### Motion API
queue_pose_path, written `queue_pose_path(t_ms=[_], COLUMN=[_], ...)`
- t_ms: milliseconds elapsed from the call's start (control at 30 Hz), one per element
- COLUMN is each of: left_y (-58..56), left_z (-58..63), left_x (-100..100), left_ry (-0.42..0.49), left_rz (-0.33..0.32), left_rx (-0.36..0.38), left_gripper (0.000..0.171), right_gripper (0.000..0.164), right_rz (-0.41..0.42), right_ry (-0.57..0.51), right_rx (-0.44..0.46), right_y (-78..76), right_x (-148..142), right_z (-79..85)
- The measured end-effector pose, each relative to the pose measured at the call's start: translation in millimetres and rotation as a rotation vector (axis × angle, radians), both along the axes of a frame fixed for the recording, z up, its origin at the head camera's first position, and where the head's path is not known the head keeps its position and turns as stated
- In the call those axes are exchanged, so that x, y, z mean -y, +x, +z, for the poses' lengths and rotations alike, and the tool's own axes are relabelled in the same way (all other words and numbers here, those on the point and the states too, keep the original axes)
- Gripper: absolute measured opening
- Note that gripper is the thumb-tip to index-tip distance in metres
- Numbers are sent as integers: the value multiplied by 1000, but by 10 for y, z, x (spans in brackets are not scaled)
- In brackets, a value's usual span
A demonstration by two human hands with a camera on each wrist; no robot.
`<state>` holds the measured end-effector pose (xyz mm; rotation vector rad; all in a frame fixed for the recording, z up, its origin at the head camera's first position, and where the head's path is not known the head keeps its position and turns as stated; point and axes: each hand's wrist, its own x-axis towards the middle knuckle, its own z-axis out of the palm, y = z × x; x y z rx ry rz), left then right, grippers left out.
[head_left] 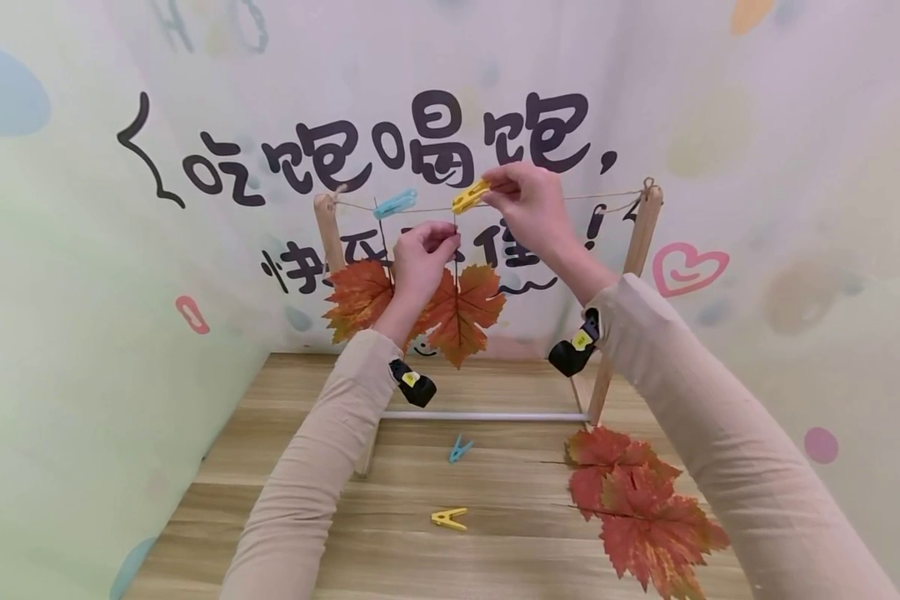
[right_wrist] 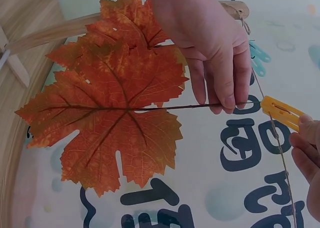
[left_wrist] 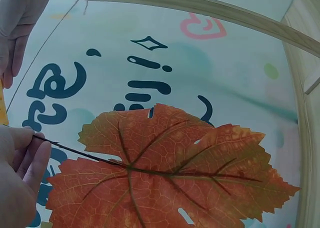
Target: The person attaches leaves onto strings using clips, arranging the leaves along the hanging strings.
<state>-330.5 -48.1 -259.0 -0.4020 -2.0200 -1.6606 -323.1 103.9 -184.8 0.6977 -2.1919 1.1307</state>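
Observation:
My left hand [head_left: 418, 265] pinches the thin dark stem of an orange-red artificial maple leaf [head_left: 461, 315], which hangs tip down below the fingers. My right hand [head_left: 538, 210] holds a yellow clothespin [head_left: 470, 197] by its handle end. In the right wrist view the clothespin [right_wrist: 281, 112] sits across the twine [right_wrist: 284, 160], its nose at the top of the leaf's stem [right_wrist: 175, 107]. To the left, a light blue clothespin [head_left: 395, 204] sits on the twine with another maple leaf [head_left: 358, 298] hanging beneath it, partly hidden by my left arm.
The twine runs between two wooden posts [head_left: 640, 237], joined low down by a white rod [head_left: 487, 416]. On the wooden table [head_left: 390, 542] lie a blue clothespin [head_left: 460, 450], a yellow clothespin [head_left: 448, 518] and, at the right, overlapping red maple leaves [head_left: 656, 529]. A lettered wall stands behind.

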Motion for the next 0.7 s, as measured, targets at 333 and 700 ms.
queue_pose_path(t_ms=[333,700], left_y=[-28,-49], left_z=[0,-3], left_x=[11,25], left_ry=[30,29], left_rz=[9,16], left_rx=[-4,-16], left_gripper=[17,16], right_gripper=[22,26], right_rz=[-10,-12], right_ry=[21,76], right_rx=[18,82], right_y=[-52,-58], right_x=[36,67], right_z=[-8,9])
